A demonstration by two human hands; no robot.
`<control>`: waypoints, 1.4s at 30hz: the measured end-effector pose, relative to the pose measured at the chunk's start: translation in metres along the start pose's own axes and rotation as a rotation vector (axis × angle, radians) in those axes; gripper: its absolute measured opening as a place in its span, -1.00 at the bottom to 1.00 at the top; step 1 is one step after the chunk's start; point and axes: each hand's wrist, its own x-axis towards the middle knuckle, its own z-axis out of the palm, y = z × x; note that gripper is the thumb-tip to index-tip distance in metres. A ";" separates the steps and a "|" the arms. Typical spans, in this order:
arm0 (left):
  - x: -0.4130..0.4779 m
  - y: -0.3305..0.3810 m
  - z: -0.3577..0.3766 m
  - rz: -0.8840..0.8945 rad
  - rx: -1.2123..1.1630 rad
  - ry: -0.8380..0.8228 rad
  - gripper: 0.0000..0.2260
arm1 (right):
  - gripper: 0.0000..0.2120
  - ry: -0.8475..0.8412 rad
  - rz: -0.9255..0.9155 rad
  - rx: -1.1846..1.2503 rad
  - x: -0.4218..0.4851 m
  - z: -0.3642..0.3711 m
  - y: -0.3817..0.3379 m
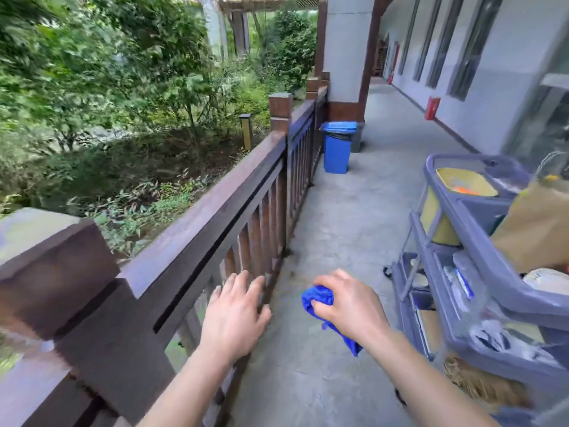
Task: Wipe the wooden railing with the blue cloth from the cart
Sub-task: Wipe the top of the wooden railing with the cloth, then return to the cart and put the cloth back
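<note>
Blue cloth (320, 298), a bright bunched rag, sits balled up in the person's right hand (346, 303), fingers clenched round it with a tail of fabric hanging below the wrist. It is off the grey plastic cleaning cart (480, 272) at the right and hangs over the concrete walkway floor (348, 211), between the cart and the dark brown wooden railing (215, 204), touching neither. The left hand (235, 309) is released, fingers spread and holding nothing, just in front of the railing's upright slats; whether it touches them I cannot tell

To my eye the fetching step looks done and the carry to the rail is in hand; no wiping has begun, since the cloth is well below the flat top rail. The next move calls for lifting the right hand up and to the left, laying the cloth on the top rail near the square brown post (46, 263), and perhaps opening the wad so more fabric meets the wood before drawing it along toward the far post (280, 110). A blue lidded bin (337, 149) stands further down by the rail, clear of the work
</note>
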 end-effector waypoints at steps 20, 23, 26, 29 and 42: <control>0.387 0.041 0.103 0.289 -0.026 -0.128 -0.47 | -0.66 0.089 0.268 0.030 0.297 0.022 0.165; 0.435 0.048 0.114 0.323 -0.032 -0.151 -0.47 | -0.65 0.080 0.312 0.026 0.333 0.023 0.189; 0.487 0.059 0.127 0.350 -0.030 -0.158 -0.48 | -0.67 0.076 0.368 0.039 0.370 0.023 0.222; 0.544 0.077 0.144 0.382 -0.011 -0.155 -0.48 | -0.72 0.095 0.411 0.039 0.408 0.024 0.262; 0.773 0.227 0.198 0.471 -0.047 -0.130 -0.50 | -0.65 0.145 0.488 -0.017 0.554 -0.013 0.456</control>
